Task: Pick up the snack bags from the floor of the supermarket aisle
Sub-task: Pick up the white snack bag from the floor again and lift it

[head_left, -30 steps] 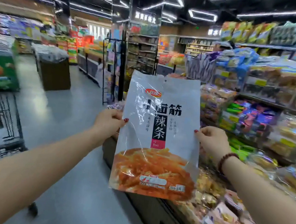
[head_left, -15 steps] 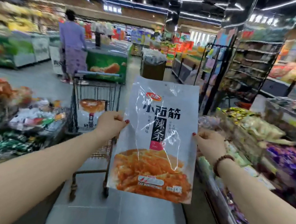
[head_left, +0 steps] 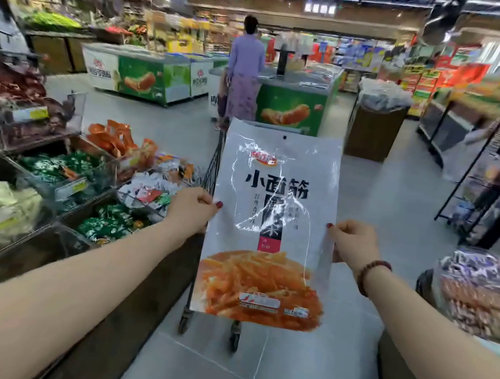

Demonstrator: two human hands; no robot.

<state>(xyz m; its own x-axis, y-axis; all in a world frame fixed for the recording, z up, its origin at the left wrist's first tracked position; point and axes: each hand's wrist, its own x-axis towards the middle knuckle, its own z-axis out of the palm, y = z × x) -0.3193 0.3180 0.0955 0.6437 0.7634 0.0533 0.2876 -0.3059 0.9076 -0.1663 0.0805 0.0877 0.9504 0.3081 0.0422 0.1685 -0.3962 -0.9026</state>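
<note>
Grey tiled aisle floor [head_left: 329, 374] lay between snack bins [head_left: 51, 195] while left hand [head_left: 190, 210] and right hand [head_left: 351, 244] pinched a spicy-strip snack bag [head_left: 268, 230] upright.

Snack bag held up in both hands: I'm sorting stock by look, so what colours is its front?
Head view: snack bag is white-grey above, orange-red strips below.

Cart [head_left: 213, 165] ahead – floor [head_left: 333, 343] open rightward
</note>
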